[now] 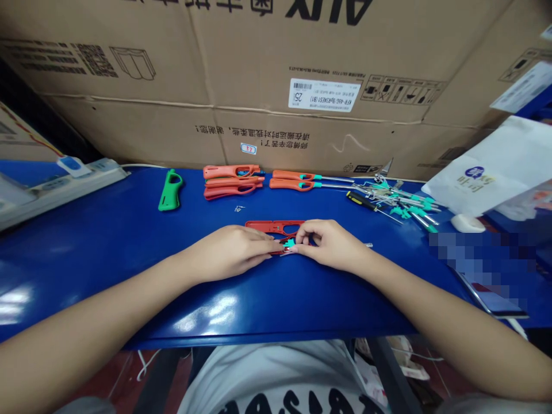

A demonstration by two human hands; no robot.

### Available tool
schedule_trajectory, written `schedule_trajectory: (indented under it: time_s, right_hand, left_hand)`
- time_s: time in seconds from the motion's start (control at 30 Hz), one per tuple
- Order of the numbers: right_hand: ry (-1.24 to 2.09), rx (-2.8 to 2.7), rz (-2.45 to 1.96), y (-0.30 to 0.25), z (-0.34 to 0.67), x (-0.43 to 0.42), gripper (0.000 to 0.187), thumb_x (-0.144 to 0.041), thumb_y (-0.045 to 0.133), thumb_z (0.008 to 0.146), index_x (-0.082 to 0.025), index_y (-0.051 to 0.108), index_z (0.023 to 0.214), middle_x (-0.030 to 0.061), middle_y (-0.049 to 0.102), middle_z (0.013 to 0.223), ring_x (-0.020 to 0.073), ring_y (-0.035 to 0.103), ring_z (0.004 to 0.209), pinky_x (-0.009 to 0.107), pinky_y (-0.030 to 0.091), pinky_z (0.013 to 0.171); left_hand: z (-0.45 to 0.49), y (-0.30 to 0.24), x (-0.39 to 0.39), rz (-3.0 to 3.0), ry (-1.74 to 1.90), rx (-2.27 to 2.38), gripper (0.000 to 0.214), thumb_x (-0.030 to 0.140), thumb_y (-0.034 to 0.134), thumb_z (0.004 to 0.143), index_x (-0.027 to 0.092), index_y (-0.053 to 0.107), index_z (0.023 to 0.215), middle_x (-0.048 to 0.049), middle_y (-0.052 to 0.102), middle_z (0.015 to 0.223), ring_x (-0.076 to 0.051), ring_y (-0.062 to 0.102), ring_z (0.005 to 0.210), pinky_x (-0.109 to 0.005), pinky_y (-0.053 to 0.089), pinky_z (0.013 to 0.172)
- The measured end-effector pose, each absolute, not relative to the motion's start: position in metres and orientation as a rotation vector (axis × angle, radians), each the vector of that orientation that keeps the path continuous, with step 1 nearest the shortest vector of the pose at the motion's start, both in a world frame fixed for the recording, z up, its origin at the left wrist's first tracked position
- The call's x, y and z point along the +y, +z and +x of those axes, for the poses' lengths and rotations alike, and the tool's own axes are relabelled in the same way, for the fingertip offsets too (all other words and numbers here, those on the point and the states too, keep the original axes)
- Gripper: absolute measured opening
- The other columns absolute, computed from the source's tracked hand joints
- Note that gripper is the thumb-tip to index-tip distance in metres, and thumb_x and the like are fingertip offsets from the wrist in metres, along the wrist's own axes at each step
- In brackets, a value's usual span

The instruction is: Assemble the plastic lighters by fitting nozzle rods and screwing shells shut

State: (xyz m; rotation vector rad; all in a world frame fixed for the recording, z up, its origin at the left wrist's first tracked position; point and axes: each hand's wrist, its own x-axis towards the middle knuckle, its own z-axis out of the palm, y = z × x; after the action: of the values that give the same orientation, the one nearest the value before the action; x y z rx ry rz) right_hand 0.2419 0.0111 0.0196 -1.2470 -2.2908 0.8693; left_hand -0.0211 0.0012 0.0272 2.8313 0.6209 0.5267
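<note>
Head view shows both hands at work over a blue table (302, 319), meeting at a red shell (276, 252) near its front edge. The left hand (235, 252) is nearly flat, fingers together over the shell's left end; its thumb is mostly hidden, so I cannot tell how firmly it holds. The right hand (332, 245) is curled, thumb and forefinger close together at a teal part (290, 243) in the shell; whether they pinch it is unclear. A second red shell (264, 226) lies just beyond, partly behind the fingers. Past the right wrist a metal tip (369, 245) pokes out. Farther back, from left to right, lie a green handle (170, 192), a stack of orange handles (233, 187) with screws (238, 208) in front, two lighters (291, 183) with metal rods, a screwdriver (360, 200), and a pile of rods and teal parts (405, 202). Behind them stands a cardboard box (250, 80); a phone (487, 296) lies at right.
</note>
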Motion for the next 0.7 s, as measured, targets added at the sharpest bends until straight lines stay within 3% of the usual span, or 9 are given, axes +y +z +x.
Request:
schedule_trajectory:
  time_s: [0.13, 0.23, 0.33, 0.43, 0.5, 0.6, 0.7]
  right_hand:
    - [0.973, -2.219, -1.295, 0.018, 0.240, 0.012, 0.012, -0.029, 0.073, 0.083, -0.017, 0.070, 0.080, -0.0003, 0.066, 0.076, 0.0099, 0.053, 0.062, 0.023, 0.038, 0.059]
    - [0.984, -2.167, -1.305, 0.021, 0.242, 0.015, 0.026, -0.043, 0.070, 0.086, -0.018, 0.070, 0.081, -0.0010, 0.065, 0.072, 0.0094, 0.047, 0.056, 0.024, 0.035, 0.055]
    - [0.775, -2.148, -1.359, 0.027, 0.253, 0.024, 0.032, -0.047, 0.061, 0.093, -0.018, 0.069, 0.084, 0.0009, 0.064, 0.075, 0.0110, 0.046, 0.056, 0.025, 0.036, 0.055]
    - [0.276, -2.242, -1.487, 0.031, 0.276, 0.039, 0.016, -0.030, 0.058, 0.092, -0.019, 0.069, 0.097, 0.0075, 0.065, 0.100, 0.0162, 0.057, 0.073, 0.029, 0.044, 0.067]
    - [0.081, -2.235, -1.667, 0.031, 0.295, 0.051, 0.023, -0.027, 0.058, 0.091, -0.018, 0.068, 0.110, 0.0122, 0.062, 0.112, 0.0222, 0.062, 0.086, 0.034, 0.049, 0.075]
    - [-0.041, -2.139, -1.940, 0.030, 0.322, 0.068, 0.030, -0.028, 0.058, 0.092, -0.017, 0.065, 0.118, 0.0174, 0.060, 0.118, 0.0304, 0.063, 0.100, 0.040, 0.051, 0.086]
    - [-0.075, -2.015, -2.087, 0.030, 0.341, 0.080, 0.035, -0.023, 0.058, 0.090, -0.013, 0.064, 0.123, 0.0209, 0.060, 0.124, 0.0321, 0.064, 0.104, 0.042, 0.050, 0.091]
  left_hand:
    - [-0.020, 0.030, 0.001, 2.901, 0.472, 0.574, 0.033, 0.015, 0.052, 0.102, 0.020, 0.070, 0.129, -0.0088, 0.075, 0.125, -0.023, 0.074, 0.113, -0.036, 0.061, 0.099]
    - [-0.021, 0.031, 0.000, 2.923, 0.443, 0.574, 0.034, 0.014, 0.052, 0.102, 0.018, 0.069, 0.131, -0.0087, 0.075, 0.126, -0.023, 0.074, 0.113, -0.036, 0.061, 0.099]
    - [-0.022, 0.030, 0.001, 2.870, 0.472, 0.608, 0.033, 0.017, 0.054, 0.102, 0.022, 0.069, 0.131, -0.0059, 0.076, 0.125, -0.020, 0.074, 0.113, -0.033, 0.059, 0.101]
    - [-0.023, 0.030, 0.001, 2.839, 0.505, 0.625, 0.031, 0.020, 0.056, 0.102, 0.024, 0.070, 0.129, -0.0041, 0.076, 0.123, -0.019, 0.074, 0.112, -0.032, 0.059, 0.100]
    - [-0.023, 0.030, 0.002, 2.849, 0.517, 0.624, 0.031, 0.021, 0.056, 0.102, 0.024, 0.070, 0.129, -0.0044, 0.076, 0.123, -0.019, 0.073, 0.113, -0.032, 0.059, 0.099]
    - [-0.023, 0.032, 0.002, 2.881, 0.524, 0.616, 0.031, 0.024, 0.056, 0.101, 0.023, 0.070, 0.130, -0.0057, 0.076, 0.124, -0.021, 0.071, 0.115, -0.033, 0.059, 0.099]
    - [-0.024, 0.033, 0.003, 2.913, 0.530, 0.608, 0.032, 0.025, 0.057, 0.101, 0.022, 0.069, 0.130, -0.0063, 0.076, 0.123, -0.021, 0.071, 0.115, -0.032, 0.058, 0.099]
